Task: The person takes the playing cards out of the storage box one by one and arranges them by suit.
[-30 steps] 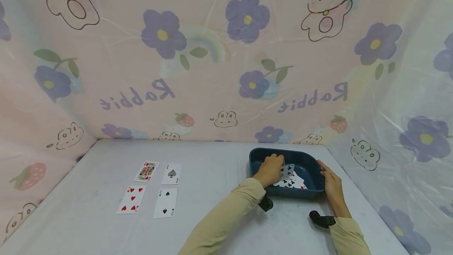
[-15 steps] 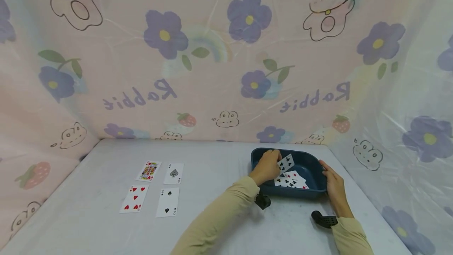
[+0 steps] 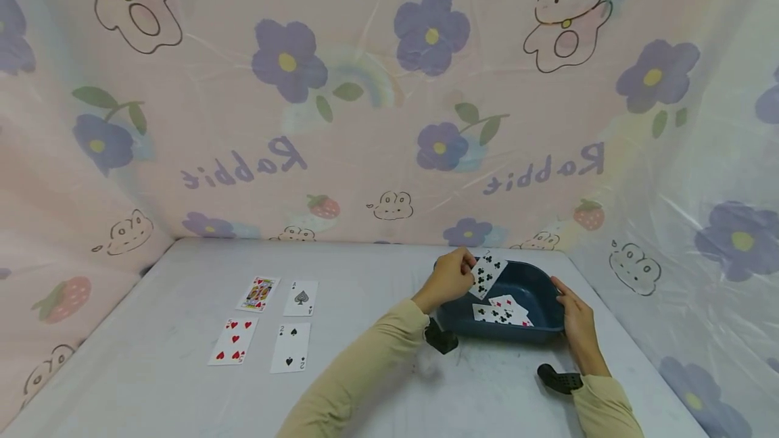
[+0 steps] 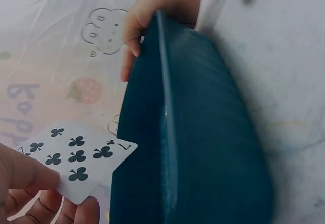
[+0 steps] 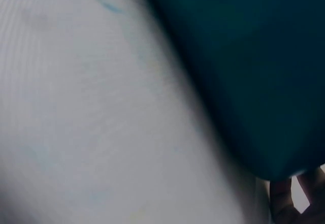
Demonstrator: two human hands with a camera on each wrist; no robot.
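My left hand (image 3: 449, 281) pinches a seven of clubs (image 3: 489, 276) by its edge, above the left part of a dark blue plastic tub (image 3: 505, 332). In the left wrist view the thumb and fingers hold one corner of the seven of clubs (image 4: 76, 155), face visible, beside the tub's wall (image 4: 203, 112). My right hand (image 3: 578, 323) grips the tub at its right end. Its fingers (image 5: 282, 203) show only partly in the right wrist view. Inside the tub lie several overlapping playing cards (image 3: 502, 311), clubs and diamonds among them.
Four-cornered on the table's left lie a king of hearts (image 3: 258, 294), an ace of spades (image 3: 301, 298), a five of hearts (image 3: 233, 342) and a two of spades (image 3: 291, 348). A printed curtain (image 3: 365, 154) surrounds the white table (image 3: 164, 330) at the back and sides.
My left hand has lifted the seven of clubs up from the cards in the tub and drawn it leftward, showing more of its face. My right hand stays at the tub's end.
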